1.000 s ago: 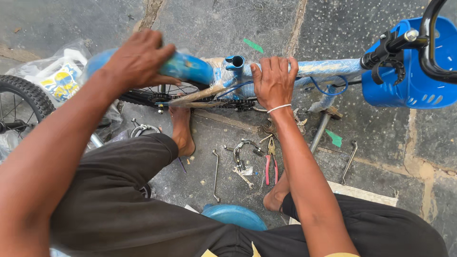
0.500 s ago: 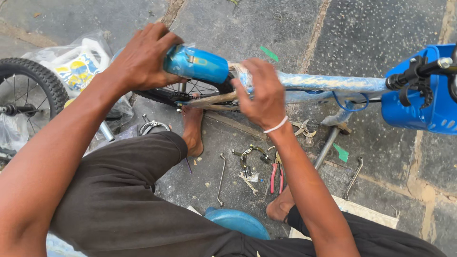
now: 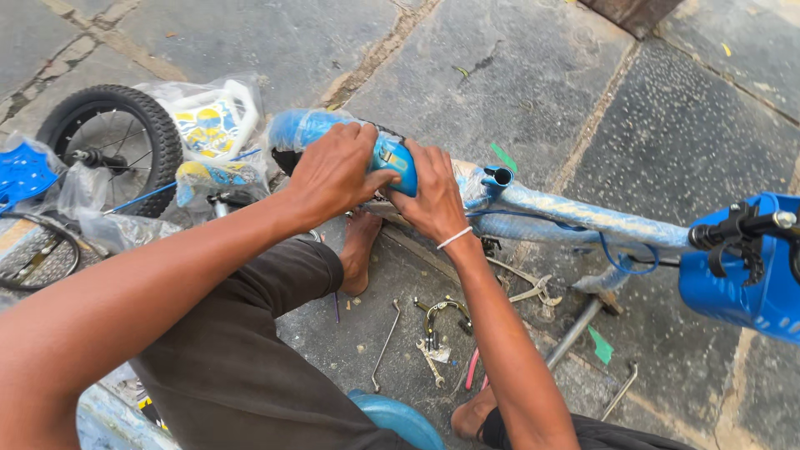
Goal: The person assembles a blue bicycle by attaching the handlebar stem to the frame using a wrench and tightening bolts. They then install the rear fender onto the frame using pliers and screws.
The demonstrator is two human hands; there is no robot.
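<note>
Blue plastic-wrapped mudguard [image 3: 367, 150] now has both hands on it, the right hand [image 3: 433, 196] having left the bicycle frame [image 3: 583, 218] to join the left hand [image 3: 333, 171], fingers curled closed around it.

Even soft daylight, sharp, faint shadows

Blue mudguard [image 3: 392, 158] mostly covered by left hand [image 3: 333, 171] and right hand [image 3: 433, 200]; grip underneath not visible. Rear of bike frame [image 3: 583, 218] hidden behind both hands and plastic wrap. Blue basket [image 3: 737, 283] cut off at right edge, handlebar too. Small wheel [image 3: 117, 142] partly behind clear bags [image 3: 208, 125]. Blue part [image 3: 21, 171] cut by left edge. Blue round object [image 3: 400, 417] cut off at bottom, kind unclear. Small metal parts [image 3: 433, 333] on ground too small to identify. Right foot half hidden under forearm.
</note>
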